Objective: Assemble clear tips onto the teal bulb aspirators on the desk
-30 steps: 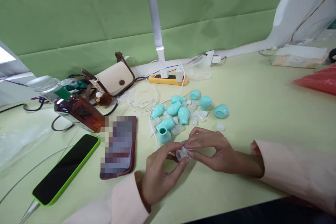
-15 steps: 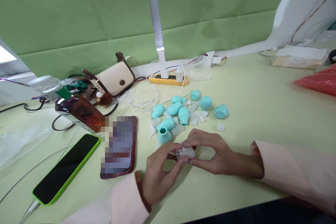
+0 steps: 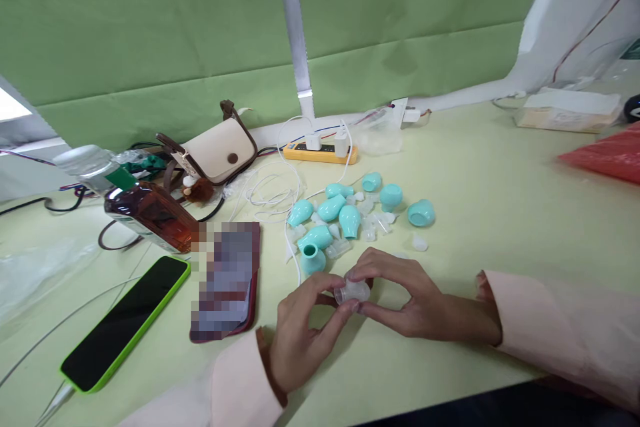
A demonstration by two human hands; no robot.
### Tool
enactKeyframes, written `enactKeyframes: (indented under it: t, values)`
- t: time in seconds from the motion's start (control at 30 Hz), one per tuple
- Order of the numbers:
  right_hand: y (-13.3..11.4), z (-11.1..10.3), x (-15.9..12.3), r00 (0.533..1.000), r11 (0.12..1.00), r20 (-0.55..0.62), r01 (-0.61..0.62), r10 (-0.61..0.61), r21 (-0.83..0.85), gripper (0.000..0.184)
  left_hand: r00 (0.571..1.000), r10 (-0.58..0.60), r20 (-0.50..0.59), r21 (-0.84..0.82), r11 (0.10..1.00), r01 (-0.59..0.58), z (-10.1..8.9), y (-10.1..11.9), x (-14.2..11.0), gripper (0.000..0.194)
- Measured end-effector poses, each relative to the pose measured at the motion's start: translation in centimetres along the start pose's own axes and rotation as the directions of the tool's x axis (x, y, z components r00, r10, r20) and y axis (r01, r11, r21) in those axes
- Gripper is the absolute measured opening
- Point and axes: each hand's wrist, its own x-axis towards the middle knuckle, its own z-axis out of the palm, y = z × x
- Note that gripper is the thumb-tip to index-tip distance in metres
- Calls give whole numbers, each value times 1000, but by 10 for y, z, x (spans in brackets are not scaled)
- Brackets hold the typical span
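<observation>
A small clear plastic tube (image 3: 353, 291) lies sideways between my two hands, low over the table. My left hand (image 3: 307, 330) pinches its left, open end between thumb and fingers. From the other side my right hand (image 3: 405, 293) closes thumb and fingertips on its right end; the fingers partly hide the tube. Just beyond the hands lie several glossy turquoise bulbs (image 3: 349, 221), one upright turquoise bulb (image 3: 313, 259) showing its round opening. Among them are scattered clear plastic pieces (image 3: 369, 227), and a small translucent piece (image 3: 419, 243) sits apart to the right.
On the left are a green-cased phone (image 3: 127, 323), a red-cased phone (image 3: 227, 283) and an amber bottle (image 3: 153, 213). A handbag (image 3: 220, 150) and a yellow power strip (image 3: 320, 153) stand behind, with white cables (image 3: 270, 190). A tissue pack (image 3: 567, 110) and red bag (image 3: 607, 153) lie far right.
Almost nothing differs. Both hands keep hold of the clear tube in nearly the same place, and the view has shifted very slightly.
</observation>
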Motion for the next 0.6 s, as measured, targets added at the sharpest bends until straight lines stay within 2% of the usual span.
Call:
enactKeyframes:
  t: [0.07,0.23,0.6]
  values:
    - [-2,0,-1,999,999,4,-45,45,-19,28,1000,2,-10,6,1000,-2,0,0,1,24]
    - [2,2,0,995,995,-26,94,-94,11,35,1000,11,-11,9,1000,-11,0,0,0,26]
    - [2,-1,2,994,994,40,106,-105,-17,32,999,37,2,39,999,-37,0,0,-1,26]
